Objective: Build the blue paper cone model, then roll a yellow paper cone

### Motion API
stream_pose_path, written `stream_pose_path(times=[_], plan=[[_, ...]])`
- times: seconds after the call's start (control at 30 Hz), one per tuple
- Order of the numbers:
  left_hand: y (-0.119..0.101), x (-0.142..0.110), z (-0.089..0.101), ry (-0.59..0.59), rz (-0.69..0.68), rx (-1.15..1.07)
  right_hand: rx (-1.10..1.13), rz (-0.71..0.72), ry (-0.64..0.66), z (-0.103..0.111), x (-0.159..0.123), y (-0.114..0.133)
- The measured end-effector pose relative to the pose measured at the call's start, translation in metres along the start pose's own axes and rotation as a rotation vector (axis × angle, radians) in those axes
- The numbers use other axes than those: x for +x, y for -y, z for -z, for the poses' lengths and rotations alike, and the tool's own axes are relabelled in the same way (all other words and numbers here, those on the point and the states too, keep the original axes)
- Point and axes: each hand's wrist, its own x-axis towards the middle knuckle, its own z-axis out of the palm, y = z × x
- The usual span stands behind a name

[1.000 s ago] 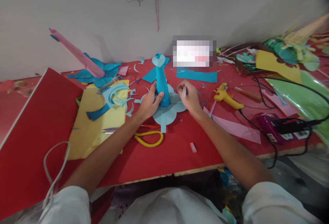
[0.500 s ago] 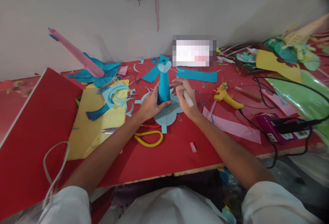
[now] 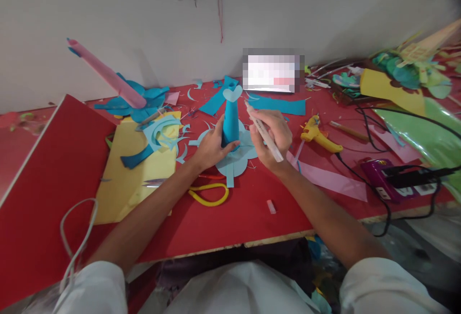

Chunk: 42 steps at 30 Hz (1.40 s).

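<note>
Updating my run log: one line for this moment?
left hand: holding blue paper cone; right hand: holding white pen, tip apart from cone; glue gun: on table

Gry wall (image 3: 126, 11) – red tbl (image 3: 237, 225) below

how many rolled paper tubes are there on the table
2: a blue tube gripped by the left hand, and a pink tube rising from blue paper cutouts at the left. Others may be hidden in the clutter at far right.
</note>
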Motion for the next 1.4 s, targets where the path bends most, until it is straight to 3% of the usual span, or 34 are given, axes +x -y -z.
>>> stream_pose_path(times=[0.1,0.3,0.77,1.07,1.4], plan=[[0.000,0.000,0.000,-0.008,-0.017,-0.013,0.038,0.027,0.028,-0.001,-0.003,0.000],[0.003,0.000,-0.001,-0.014,-0.002,0.007,0.016,-0.093,0.094,-0.002,-0.011,-0.002],[0.002,0.001,-0.002,-0.015,0.010,-0.029,-0.024,-0.032,0.095,-0.003,-0.005,0.000],[0.002,0.000,-0.001,-0.015,0.003,-0.027,-0.022,-0.090,0.116,-0.002,-0.009,-0.002],[0.005,0.001,-0.002,-0.015,-0.020,-0.016,-0.034,0.079,0.084,-0.004,-0.007,-0.002]])
